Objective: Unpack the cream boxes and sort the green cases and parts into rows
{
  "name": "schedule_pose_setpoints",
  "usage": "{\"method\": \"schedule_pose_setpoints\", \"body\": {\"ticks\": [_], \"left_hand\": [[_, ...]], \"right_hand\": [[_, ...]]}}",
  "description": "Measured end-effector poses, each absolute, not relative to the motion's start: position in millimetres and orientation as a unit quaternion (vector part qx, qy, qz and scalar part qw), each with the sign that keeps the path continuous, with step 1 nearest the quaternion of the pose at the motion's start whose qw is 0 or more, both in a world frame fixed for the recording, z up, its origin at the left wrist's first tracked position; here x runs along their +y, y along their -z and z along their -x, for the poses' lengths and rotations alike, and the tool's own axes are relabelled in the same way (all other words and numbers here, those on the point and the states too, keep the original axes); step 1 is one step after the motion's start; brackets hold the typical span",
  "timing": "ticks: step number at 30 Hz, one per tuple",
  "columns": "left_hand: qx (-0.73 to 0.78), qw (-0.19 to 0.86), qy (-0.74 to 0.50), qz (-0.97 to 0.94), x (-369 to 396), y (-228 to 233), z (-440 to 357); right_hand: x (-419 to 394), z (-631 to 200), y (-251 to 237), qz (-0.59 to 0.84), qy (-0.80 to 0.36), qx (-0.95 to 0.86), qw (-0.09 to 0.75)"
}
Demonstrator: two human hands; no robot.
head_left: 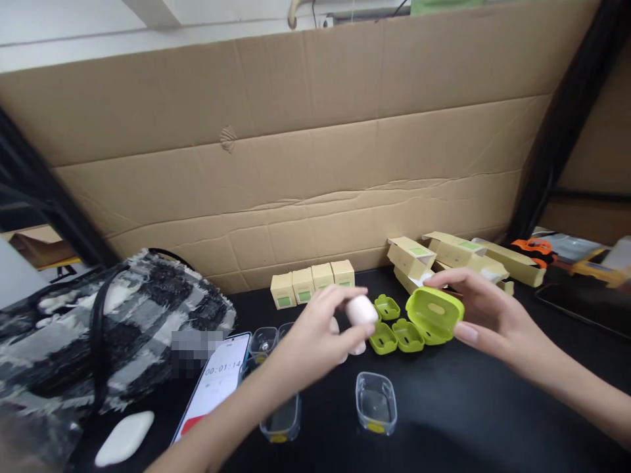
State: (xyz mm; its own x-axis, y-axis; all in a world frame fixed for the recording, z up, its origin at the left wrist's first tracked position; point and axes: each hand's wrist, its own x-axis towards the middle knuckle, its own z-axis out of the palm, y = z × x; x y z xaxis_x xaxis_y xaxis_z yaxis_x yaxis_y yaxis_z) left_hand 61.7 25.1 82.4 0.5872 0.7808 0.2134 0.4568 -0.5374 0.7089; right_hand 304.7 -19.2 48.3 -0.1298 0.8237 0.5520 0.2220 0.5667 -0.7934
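Note:
Between the thumb and fingers of my left hand point(328, 328) is a small, smooth, rounded pale-pink piece point(362, 310). More pale rounded pieces point(359, 349) show just beside and under that hand, partly hidden by it. My right hand point(486, 312) grips a hollow lime-green plastic box point(434, 309) by its right side, with its open face tilted toward me. Smaller green cups point(408, 336) lie on the black table between the two hands. Nearer to me stands a clear plastic container point(376, 406) with a yellow label on its front.
More clear containers point(280, 424) sit partly behind my left forearm. A phone point(217, 374) showing a timer, a white rounded object point(125, 438) and a checked bag point(142, 322) are at left. Small cream boxes point(283, 291) and opened cartons point(456, 253) stand against the cardboard wall point(315, 157).

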Motion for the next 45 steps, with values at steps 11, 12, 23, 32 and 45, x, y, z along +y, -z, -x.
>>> {"method": "schedule_pose_setpoints", "body": {"ticks": [11, 12, 23, 32, 45], "left_hand": [[0.431, 0.289, -0.027, -0.854, 113, -43, -75], [0.425, 0.298, -0.026, -0.854, 113, -42, -73], [0.404, 0.495, -0.233, -0.733, 8, -48, -73], [0.333, 0.682, -0.424, -0.494, -19, -13, -71], [0.304, 0.687, -0.424, -0.506, -25, -14, -63]], "right_hand": [[-18, -296, -36, 0.387, -0.346, -0.688, 0.507], [-18, -296, -36, 0.385, -0.352, -0.69, 0.502], [-26, -271, -17, 0.391, -0.185, -0.772, 0.466], [-38, -260, -16, 0.315, -0.335, -0.763, 0.455], [-36, -251, 3, 0.339, -0.505, -0.602, 0.517]]}}
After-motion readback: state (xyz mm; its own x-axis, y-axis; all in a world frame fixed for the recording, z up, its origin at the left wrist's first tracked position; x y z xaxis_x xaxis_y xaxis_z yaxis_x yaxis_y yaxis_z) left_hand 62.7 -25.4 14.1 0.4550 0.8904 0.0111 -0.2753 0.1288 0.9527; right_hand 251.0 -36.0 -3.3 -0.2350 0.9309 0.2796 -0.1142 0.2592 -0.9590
